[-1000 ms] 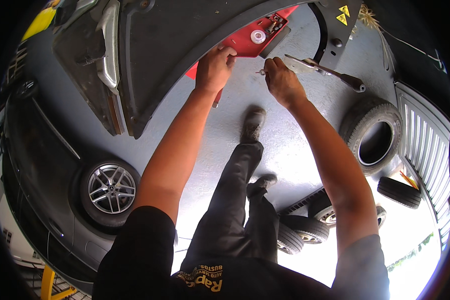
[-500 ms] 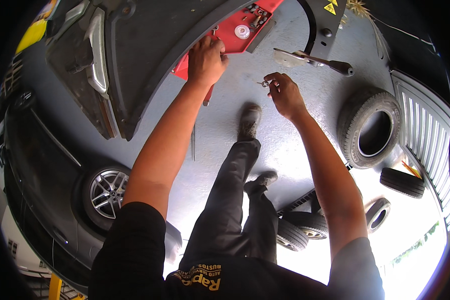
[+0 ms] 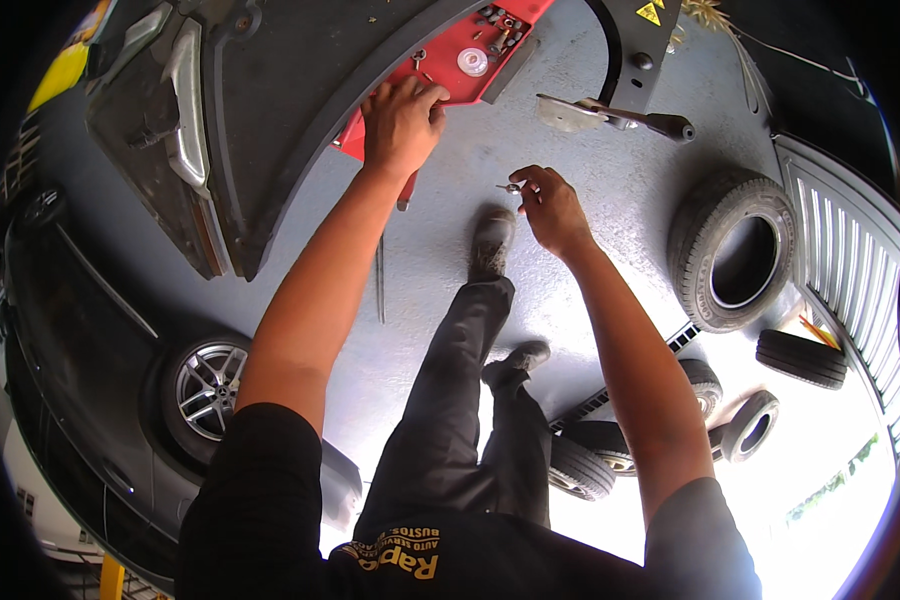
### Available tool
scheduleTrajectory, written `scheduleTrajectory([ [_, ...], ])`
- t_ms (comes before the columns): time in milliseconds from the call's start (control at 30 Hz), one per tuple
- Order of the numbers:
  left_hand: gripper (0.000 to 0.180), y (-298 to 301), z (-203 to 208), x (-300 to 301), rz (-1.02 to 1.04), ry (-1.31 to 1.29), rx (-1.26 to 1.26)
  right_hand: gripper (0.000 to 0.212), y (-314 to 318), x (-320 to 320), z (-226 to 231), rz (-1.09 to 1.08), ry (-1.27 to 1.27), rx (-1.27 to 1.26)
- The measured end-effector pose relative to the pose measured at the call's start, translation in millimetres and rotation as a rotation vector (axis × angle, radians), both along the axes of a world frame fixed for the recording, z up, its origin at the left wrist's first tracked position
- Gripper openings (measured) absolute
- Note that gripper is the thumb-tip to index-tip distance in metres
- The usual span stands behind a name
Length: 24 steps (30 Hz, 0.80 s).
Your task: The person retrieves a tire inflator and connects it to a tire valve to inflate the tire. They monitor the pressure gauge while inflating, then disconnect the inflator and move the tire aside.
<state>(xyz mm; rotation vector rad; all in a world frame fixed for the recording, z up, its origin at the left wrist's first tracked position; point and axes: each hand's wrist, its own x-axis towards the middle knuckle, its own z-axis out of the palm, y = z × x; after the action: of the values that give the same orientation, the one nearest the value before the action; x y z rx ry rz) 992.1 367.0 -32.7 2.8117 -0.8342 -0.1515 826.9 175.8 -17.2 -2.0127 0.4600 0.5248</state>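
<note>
My left hand (image 3: pixel 404 128) rests at the near edge of a red tray (image 3: pixel 457 83), its fingers curled over the rim. In the tray lie several small sockets or fittings (image 3: pixel 500 32), a round whitish lid-like disc (image 3: pixel 473 62) and a small ring-ended metal piece (image 3: pixel 418 56) just beyond my fingertips. Over the floor, to the right of the tray, my right hand (image 3: pixel 552 207) pinches a small shiny metal part (image 3: pixel 512 188). It has a thin stem pointing left; its exact kind is too small to make out.
A dark vehicle body panel (image 3: pixel 300 90) overhangs the tray's left side. To the right, a lever with a dark handle (image 3: pixel 670 126) juts from a metal post. A large tire (image 3: pixel 738 250) and several others stand farther right. A dark car (image 3: pixel 80 360) is at left.
My right hand has come slightly nearer to me and to the left, still pinching the metal part. My left hand stays at the tray's edge. The whole view has shifted a little.
</note>
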Motion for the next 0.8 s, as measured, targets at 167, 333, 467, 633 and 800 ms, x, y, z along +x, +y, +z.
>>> scheduleTrajectory([
  [167,0.02,4,1,1,-0.124,-0.1,-0.025,0.024,7,-6,7,-0.011,0.086,0.044],
  [333,0.016,9,1,7,-0.146,-0.057,-0.017,0.023,11,-12,6,0.005,0.08,0.036],
  [467,0.015,9,2,13,-0.134,-0.031,0.02,0.024,13,-16,2,-0.01,0.084,0.053],
  [633,0.016,8,6,15,-0.097,-0.002,-0.104,0.021,13,-17,1,0.027,0.023,-0.002],
  [800,0.017,7,1,20,-0.074,-0.057,-0.171,0.022,6,-14,6,-0.034,0.045,0.028],
])
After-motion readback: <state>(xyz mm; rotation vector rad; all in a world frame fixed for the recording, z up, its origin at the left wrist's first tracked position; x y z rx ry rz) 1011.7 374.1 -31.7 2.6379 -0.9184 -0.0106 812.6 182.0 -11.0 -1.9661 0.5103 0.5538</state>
